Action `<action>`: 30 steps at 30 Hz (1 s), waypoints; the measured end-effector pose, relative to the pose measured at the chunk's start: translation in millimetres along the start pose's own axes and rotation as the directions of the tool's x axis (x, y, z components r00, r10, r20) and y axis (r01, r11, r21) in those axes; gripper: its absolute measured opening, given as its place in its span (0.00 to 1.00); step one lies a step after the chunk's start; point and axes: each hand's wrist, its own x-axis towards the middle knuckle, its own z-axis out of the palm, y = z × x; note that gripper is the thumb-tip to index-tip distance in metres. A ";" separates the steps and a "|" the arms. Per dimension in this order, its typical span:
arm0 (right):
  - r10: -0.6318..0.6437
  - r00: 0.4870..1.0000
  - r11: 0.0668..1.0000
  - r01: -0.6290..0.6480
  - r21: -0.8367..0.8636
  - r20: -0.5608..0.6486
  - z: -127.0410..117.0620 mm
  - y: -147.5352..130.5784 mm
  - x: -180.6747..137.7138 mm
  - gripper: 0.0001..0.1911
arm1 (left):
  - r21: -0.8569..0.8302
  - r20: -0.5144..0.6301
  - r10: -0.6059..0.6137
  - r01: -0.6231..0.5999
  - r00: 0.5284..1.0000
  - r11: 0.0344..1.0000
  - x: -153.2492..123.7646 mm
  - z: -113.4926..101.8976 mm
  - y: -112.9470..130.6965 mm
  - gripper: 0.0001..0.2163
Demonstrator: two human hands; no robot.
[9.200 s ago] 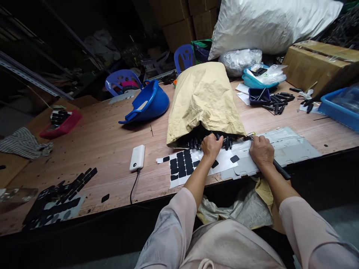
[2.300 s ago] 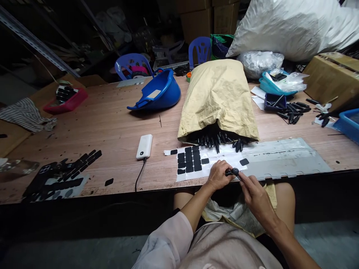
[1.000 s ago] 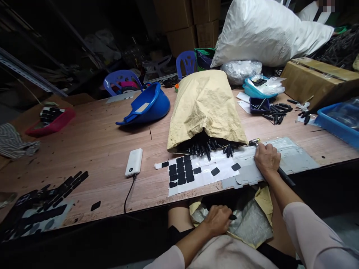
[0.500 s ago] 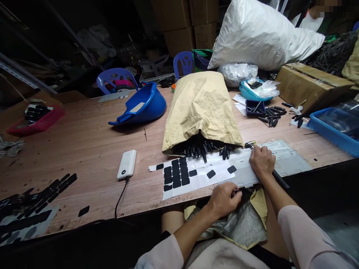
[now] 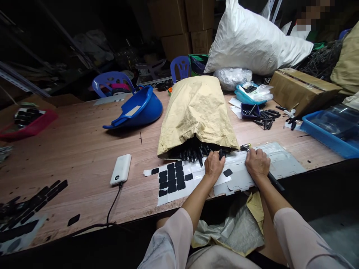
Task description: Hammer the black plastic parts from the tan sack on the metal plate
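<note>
My right hand [image 5: 257, 162] is wrapped around a small hammer [image 5: 276, 183] with a black handle. Its head, with a yellowish end, lies by the corner of the tan woven sack [image 5: 199, 108]. Many slim black pen-shaped parts [image 5: 190, 154] spill out of the sack's mouth. My left hand [image 5: 214, 165] is at that mouth with curled fingers, pinching one black part. Beneath the left hand is a white sheet [image 5: 196, 170] with black rounded-square stickers [image 5: 171, 177], some in a block and a few loose. A grey board [image 5: 238, 177] lies under my right hand.
A white power bank [image 5: 121, 170] with a cable lies left of the sheet. Behind it tilts a blue basin [image 5: 140, 108]. A cardboard box [image 5: 304, 89], a blue tray [image 5: 327, 130] and more black parts [image 5: 267, 118] are on the right. Black strips [image 5: 42, 201] lie at the left edge.
My left hand has moved from above my lap, up and forward to the black parts at the sack's mouth. My right hand stays on the hammer. The view has shifted slightly.
</note>
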 end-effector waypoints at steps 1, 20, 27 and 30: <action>0.003 1.000 1.000 -0.003 0.000 -0.001 0.4 -0.1 0.1 0.20 | 0.007 0.007 -0.013 0.013 1.000 1.000 -0.6 -0.6 -0.1 0.07; 0.016 0.999 1.000 -0.016 -0.015 0.031 -4.8 -2.5 0.9 0.21 | -0.038 0.245 0.318 -0.319 0.916 0.947 -90.1 -29.0 -42.5 0.04; 0.024 0.999 1.000 -0.023 -0.020 0.038 -5.0 -3.1 0.5 0.20 | -0.106 0.176 0.331 -0.316 0.927 0.943 -90.2 -30.4 -64.7 0.08; 0.032 0.998 0.999 -0.031 -0.016 0.052 -5.6 -3.2 1.1 0.21 | -0.151 0.114 0.337 -0.320 0.934 0.936 -92.9 -24.0 -70.3 0.10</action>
